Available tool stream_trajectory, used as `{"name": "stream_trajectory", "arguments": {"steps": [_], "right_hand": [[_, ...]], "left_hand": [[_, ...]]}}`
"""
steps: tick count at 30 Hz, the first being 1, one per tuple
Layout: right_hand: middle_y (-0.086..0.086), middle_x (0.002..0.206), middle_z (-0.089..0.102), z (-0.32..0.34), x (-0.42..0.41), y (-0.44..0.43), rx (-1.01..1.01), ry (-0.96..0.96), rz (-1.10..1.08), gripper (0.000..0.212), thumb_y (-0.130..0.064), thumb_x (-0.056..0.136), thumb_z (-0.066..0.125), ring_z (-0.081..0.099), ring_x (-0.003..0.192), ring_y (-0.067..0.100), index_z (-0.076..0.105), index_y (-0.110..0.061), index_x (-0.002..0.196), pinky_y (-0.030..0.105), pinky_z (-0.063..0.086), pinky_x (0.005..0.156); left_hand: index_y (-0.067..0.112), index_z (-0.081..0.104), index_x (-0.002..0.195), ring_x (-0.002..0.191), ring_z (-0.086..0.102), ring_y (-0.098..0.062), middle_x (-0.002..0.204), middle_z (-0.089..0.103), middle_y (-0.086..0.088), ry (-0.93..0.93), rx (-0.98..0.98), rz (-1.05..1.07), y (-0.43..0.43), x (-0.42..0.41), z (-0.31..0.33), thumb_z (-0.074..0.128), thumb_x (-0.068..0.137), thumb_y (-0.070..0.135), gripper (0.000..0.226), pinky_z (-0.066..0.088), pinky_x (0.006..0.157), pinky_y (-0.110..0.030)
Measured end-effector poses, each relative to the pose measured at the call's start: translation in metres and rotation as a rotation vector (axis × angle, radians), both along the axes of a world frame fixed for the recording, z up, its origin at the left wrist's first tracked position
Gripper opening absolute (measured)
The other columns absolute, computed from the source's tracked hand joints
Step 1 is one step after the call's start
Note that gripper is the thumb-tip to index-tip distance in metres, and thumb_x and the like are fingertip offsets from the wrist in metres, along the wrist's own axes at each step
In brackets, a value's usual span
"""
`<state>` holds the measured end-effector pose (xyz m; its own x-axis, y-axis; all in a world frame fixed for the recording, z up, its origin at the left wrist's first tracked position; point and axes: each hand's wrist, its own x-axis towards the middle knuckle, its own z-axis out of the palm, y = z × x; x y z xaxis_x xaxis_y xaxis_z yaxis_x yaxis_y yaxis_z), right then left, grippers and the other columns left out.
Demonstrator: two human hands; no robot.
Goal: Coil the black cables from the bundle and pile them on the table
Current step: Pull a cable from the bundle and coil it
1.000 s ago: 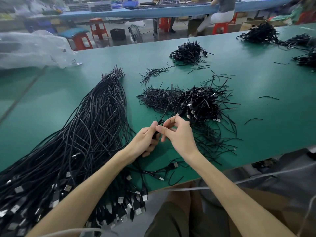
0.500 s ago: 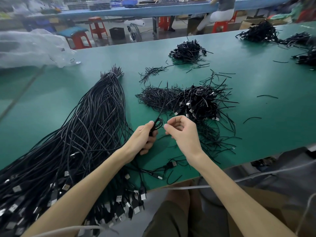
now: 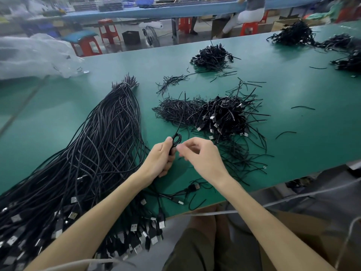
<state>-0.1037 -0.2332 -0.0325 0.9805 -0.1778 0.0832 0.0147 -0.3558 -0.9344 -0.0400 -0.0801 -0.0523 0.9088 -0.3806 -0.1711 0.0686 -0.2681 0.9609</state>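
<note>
A long bundle of black cables (image 3: 93, 153) lies across the left of the green table (image 3: 293, 114), its USB plugs hanging over the near edge. My left hand (image 3: 161, 159) grips a small coiled cable (image 3: 175, 140), whose loose end sticks up toward the far side. My right hand (image 3: 203, 156) hovers just right of the coil with fingers curled and fingertips blurred; I cannot tell whether they pinch the cable or a tie. A pile of coiled cables (image 3: 224, 114) sits beyond my right hand.
A heap of thin black ties (image 3: 175, 110) lies left of the coiled pile, with loose ties scattered around. More coiled piles sit farther back (image 3: 212, 56) and at the far right (image 3: 295, 34). A clear plastic bag (image 3: 35, 55) lies at the far left.
My hands have moved slightly apart. The coil now stands up from my left hand's grip, and my right hand has drawn back to the right of it.
</note>
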Motion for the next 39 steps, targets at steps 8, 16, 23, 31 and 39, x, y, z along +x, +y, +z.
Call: {"name": "stream_trajectory", "arguments": {"steps": [8,16,23,31,39], "right_hand": [[-0.005,0.074,0.076,-0.009,0.004,0.004,0.099,0.079,-0.069,0.002,-0.02,0.087,0.076,0.068,0.073,0.005,0.074,-0.02,0.086,0.026,0.055,0.076],[-0.005,0.078,0.076,-0.013,0.005,0.01,0.178,0.076,-0.084,0.003,-0.022,0.086,0.078,0.068,0.075,0.004,0.076,-0.023,0.085,0.026,0.055,0.079],[-0.003,0.074,0.074,-0.011,0.004,0.01,0.247,0.071,-0.083,0.015,-0.022,0.085,0.081,0.064,0.068,0.005,0.068,-0.016,0.09,0.03,0.055,0.078],[0.007,0.091,0.074,-0.009,0.002,0.013,0.239,0.066,-0.016,0.05,-0.024,0.087,0.08,0.068,0.089,0.023,0.046,-0.021,0.125,0.037,0.052,0.089],[0.0,0.084,0.057,-0.008,0.005,0.005,0.245,0.109,0.19,0.037,-0.018,0.088,0.079,0.052,0.073,0.007,0.068,-0.033,0.12,0.02,0.043,0.067]], "left_hand": [[0.021,0.04,0.072,0.044,0.02,-0.011,0.057,0.029,0.011,-0.007,0.012,-0.008,-0.002,-0.003,0.003,0.03,0.11,0.048,0.048,0.017,0.039,-0.02],[0.026,0.038,0.068,0.043,0.018,-0.01,0.056,0.027,0.011,0.014,0.007,-0.025,-0.001,-0.004,0.004,0.031,0.108,0.046,0.045,0.016,0.041,-0.017],[0.03,0.049,0.05,0.042,0.019,-0.01,0.054,0.029,0.011,0.01,0.024,-0.013,-0.004,-0.004,0.003,0.028,0.106,0.044,0.061,0.017,0.041,-0.016],[0.028,0.041,0.05,0.041,0.019,-0.01,0.051,0.029,0.01,0.019,-0.001,0.05,-0.004,-0.006,0.004,0.032,0.107,0.037,0.059,0.016,0.04,-0.015],[0.027,0.06,0.057,0.039,0.02,-0.01,0.05,0.029,0.009,0.04,-0.032,0.045,-0.003,-0.006,0.005,0.037,0.105,0.035,0.053,0.017,0.039,-0.014]]}}
